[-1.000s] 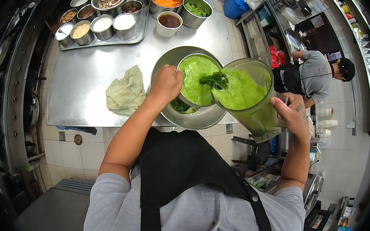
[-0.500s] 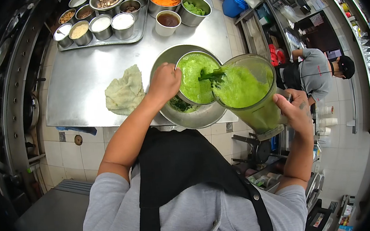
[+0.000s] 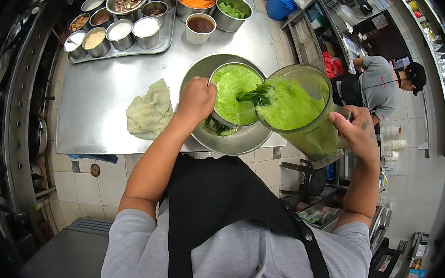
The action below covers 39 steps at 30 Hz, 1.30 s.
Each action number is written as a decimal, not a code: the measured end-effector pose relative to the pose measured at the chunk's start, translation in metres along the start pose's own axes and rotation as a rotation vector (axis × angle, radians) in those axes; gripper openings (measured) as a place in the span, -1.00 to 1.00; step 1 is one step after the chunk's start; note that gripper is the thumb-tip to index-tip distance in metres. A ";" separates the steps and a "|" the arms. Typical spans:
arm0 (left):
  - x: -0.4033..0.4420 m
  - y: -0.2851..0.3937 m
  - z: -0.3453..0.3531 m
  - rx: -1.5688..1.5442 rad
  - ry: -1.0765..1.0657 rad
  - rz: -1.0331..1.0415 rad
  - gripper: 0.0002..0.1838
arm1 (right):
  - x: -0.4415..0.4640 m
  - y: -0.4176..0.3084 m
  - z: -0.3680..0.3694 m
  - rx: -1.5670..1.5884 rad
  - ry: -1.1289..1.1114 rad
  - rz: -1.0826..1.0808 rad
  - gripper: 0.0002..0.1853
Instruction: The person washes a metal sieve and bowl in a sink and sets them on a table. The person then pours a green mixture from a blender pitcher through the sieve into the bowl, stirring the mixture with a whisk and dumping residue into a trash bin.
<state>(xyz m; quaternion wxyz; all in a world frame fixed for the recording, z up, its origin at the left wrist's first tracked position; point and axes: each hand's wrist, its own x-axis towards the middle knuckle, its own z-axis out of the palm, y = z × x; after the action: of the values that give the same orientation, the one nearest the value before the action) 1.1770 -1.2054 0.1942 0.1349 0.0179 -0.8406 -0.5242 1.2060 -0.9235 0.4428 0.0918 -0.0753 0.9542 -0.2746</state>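
My left hand (image 3: 198, 100) is closed on the near-left rim of a round metal container (image 3: 215, 116) full of frothy bright green liquid (image 3: 231, 88). Whether its bottom is solid or mesh is hidden. This container sits inside a wide steel bowl (image 3: 196, 70), where darker green liquid shows below it. My right hand (image 3: 359, 131) grips the handle of a clear blender jug (image 3: 314, 145), tilted left with its lip over the container. Green liquid and a dark leafy clump run from the jug into the container. Left of the bowl lies a crumpled pale green cloth (image 3: 149, 110).
A metal tray (image 3: 160, 45) at the back left holds several small steel cups of ingredients. Beside it stand a tub of brown liquid (image 3: 201, 28), a pot of shredded carrot (image 3: 196, 2) and a pot of green leaves (image 3: 232, 13). At right, another person (image 3: 380, 85) stands by a counter.
Green liquid keeps flowing from the jug, and the dark clump at its lip has grown wider. The level in the round container looks slightly higher. Both hands stay nearly where they were.
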 end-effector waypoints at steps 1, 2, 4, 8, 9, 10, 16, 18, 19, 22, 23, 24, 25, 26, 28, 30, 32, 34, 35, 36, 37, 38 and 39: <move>0.000 0.000 0.000 0.000 -0.003 -0.002 -0.71 | 0.000 0.001 0.000 0.003 0.000 -0.002 -0.62; 0.000 0.000 0.000 0.000 -0.008 -0.005 -0.71 | 0.000 0.003 0.000 0.005 0.001 -0.003 -0.62; -0.001 0.001 -0.002 0.001 -0.017 -0.013 -0.71 | 0.001 0.003 -0.001 -0.020 -0.002 -0.011 -0.62; -0.002 0.000 0.000 -0.010 0.000 -0.002 -0.70 | 0.002 0.004 0.000 -0.018 -0.006 -0.001 -0.62; -0.002 0.000 0.000 -0.014 0.003 -0.001 -0.70 | 0.002 0.003 0.000 -0.023 -0.003 -0.003 -0.63; -0.002 0.000 0.000 -0.017 0.006 0.000 -0.70 | 0.002 0.000 0.001 -0.029 0.000 -0.004 -0.63; -0.003 -0.005 0.000 0.001 0.002 -0.015 -0.71 | 0.004 0.001 0.003 0.013 -0.003 -0.006 -0.61; -0.003 -0.005 0.000 -0.011 0.006 -0.017 -0.71 | 0.004 -0.001 0.003 0.003 -0.003 -0.003 -0.61; -0.003 -0.006 0.000 -0.018 0.008 -0.018 -0.71 | 0.005 -0.003 0.003 -0.005 -0.010 0.002 -0.64; -0.004 -0.004 -0.001 -0.032 0.017 -0.022 -0.72 | 0.006 -0.005 0.003 -0.026 -0.011 0.001 -0.66; -0.004 -0.003 -0.002 -0.036 0.018 -0.022 -0.72 | 0.006 -0.005 0.003 -0.033 -0.007 -0.002 -0.66; -0.004 -0.003 -0.002 -0.041 0.019 -0.023 -0.72 | 0.006 -0.005 0.003 -0.042 -0.006 -0.001 -0.66; -0.004 -0.003 -0.002 -0.045 0.020 -0.023 -0.72 | 0.007 -0.005 0.002 -0.052 -0.006 0.001 -0.65; -0.004 -0.003 -0.002 -0.046 0.024 -0.021 -0.72 | 0.007 -0.005 0.002 -0.061 -0.005 0.003 -0.65; -0.003 -0.002 -0.003 -0.048 0.031 -0.015 -0.72 | 0.009 -0.001 0.001 -0.057 -0.004 0.000 -0.64; -0.003 -0.003 -0.002 -0.052 0.028 -0.018 -0.72 | 0.010 0.003 0.001 -0.060 0.003 0.000 -0.63; -0.003 -0.003 -0.002 -0.057 0.032 -0.022 -0.71 | 0.009 0.007 0.002 -0.067 0.015 0.001 -0.62; -0.004 -0.004 -0.002 -0.065 0.042 -0.028 -0.71 | 0.008 0.017 0.007 0.043 0.044 0.016 -0.62; -0.004 -0.005 -0.002 -0.065 0.039 -0.030 -0.71 | 0.008 0.023 0.009 0.098 0.059 0.024 -0.62; -0.003 -0.005 -0.003 -0.065 0.035 -0.032 -0.71 | 0.008 0.035 0.011 0.135 0.060 0.027 -0.62; -0.003 -0.006 -0.003 -0.064 0.032 -0.033 -0.71 | 0.009 0.051 0.013 0.172 0.062 0.029 -0.61; -0.004 -0.007 -0.002 -0.061 0.037 -0.036 -0.71 | 0.009 0.062 0.016 0.210 0.065 0.032 -0.61; -0.004 -0.009 -0.001 -0.056 0.042 -0.038 -0.71 | 0.007 0.065 0.021 0.266 0.073 0.036 -0.60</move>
<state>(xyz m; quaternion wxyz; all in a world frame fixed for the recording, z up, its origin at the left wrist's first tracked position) 1.1804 -1.2097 0.1854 0.1428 0.0411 -0.8221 -0.5497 1.1977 -0.8808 0.3896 0.0709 -0.0353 0.9132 -0.3997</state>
